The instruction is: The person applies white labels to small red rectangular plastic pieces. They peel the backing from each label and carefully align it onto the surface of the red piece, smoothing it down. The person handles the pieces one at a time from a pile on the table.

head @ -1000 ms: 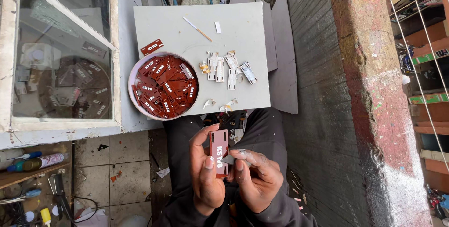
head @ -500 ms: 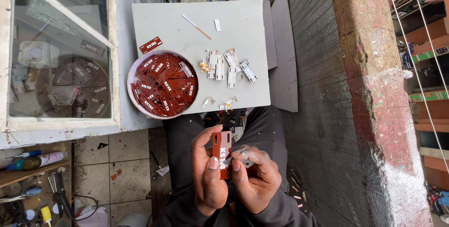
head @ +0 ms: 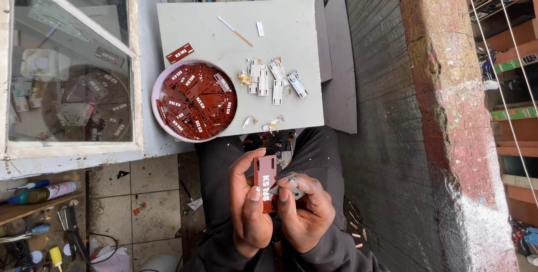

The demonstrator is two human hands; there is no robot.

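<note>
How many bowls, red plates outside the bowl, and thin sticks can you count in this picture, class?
Bowls: 1
Red plates outside it: 2
Thin sticks: 1
Total: 4

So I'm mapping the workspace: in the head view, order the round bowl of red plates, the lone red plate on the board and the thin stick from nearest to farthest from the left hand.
From the left hand:
1. Bowl of red plates, board's near left.
2. Lone red plate, just beyond the bowl.
3. Thin stick, far part of the board.
</note>
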